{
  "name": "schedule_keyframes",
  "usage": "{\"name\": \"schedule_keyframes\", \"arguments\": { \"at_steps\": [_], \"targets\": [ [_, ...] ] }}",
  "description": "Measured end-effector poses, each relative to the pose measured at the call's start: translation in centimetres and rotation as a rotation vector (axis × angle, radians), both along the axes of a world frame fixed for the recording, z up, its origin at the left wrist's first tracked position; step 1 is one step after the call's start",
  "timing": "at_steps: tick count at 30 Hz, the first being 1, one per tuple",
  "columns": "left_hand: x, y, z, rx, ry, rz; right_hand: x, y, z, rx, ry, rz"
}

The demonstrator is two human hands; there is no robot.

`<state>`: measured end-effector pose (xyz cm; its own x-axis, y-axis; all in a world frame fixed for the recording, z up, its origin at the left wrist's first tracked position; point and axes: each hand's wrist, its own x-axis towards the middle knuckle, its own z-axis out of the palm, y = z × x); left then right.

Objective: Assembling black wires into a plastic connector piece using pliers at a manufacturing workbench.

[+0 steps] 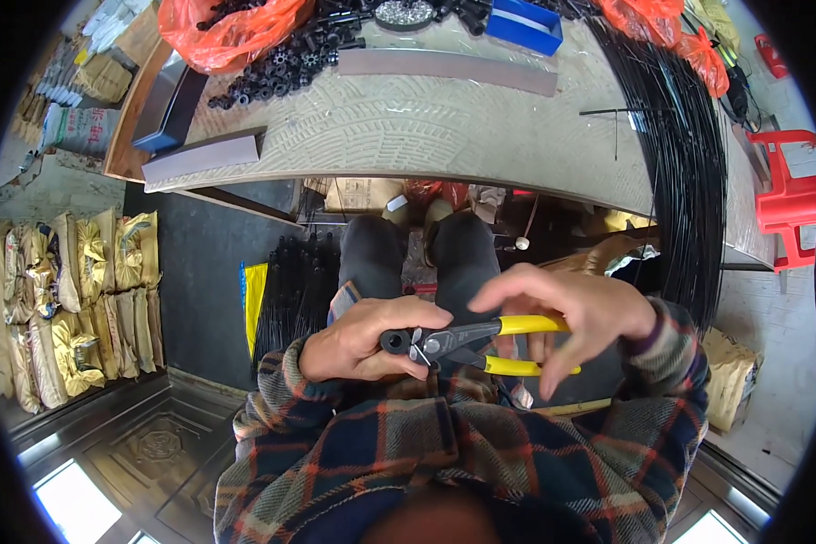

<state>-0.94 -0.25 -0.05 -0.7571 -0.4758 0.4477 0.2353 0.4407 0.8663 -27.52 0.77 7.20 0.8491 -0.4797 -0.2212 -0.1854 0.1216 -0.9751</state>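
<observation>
My left hand (369, 337) is closed around a black tubular part (394, 342) with a round hole in its end, held above my lap. Against that part lie the dark metal jaws of a pair of pliers (444, 341) with yellow grips. A small silvery piece shows at the jaws, too small to name. My right hand (576, 317) has the yellow handles between its thumb and fingers, its index finger raised off the upper grip. The handles stand apart from each other. Part of what the left fingers grip is hidden.
Ahead is a worktable (372, 136) with a heap of black fittings (286, 72), orange-red bags (231, 36), a blue tray (524, 27) and a dish of small metal pieces (403, 14). Long black rods (689, 172) hang over its right side. A red stool (789, 195) stands farther right.
</observation>
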Motion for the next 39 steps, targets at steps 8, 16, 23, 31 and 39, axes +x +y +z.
{"name": "schedule_keyframes", "arguments": {
  "at_steps": [8,16,23,31,39],
  "targets": [
    [-1.1,1.3,-0.9,-0.073,-0.079,0.315,1.5,2.9,-1.4,-1.454,0.752,-0.302],
    [-1.9,1.7,-0.6,0.128,-0.124,0.373,1.3,3.8,-3.0,-1.504,0.789,-0.28],
    [-1.6,1.5,-1.2,0.227,-0.144,0.309,1.2,2.9,-4.5,-1.112,0.61,-0.248],
    [-0.4,1.5,-3.4,0.459,0.203,0.318,1.6,9.2,-10.7,0.434,-0.443,-0.57],
    [-3.3,1.6,-3.0,0.39,0.342,0.395,5.5,6.3,-8.7,-0.166,-0.032,-0.901]
  ]
}}
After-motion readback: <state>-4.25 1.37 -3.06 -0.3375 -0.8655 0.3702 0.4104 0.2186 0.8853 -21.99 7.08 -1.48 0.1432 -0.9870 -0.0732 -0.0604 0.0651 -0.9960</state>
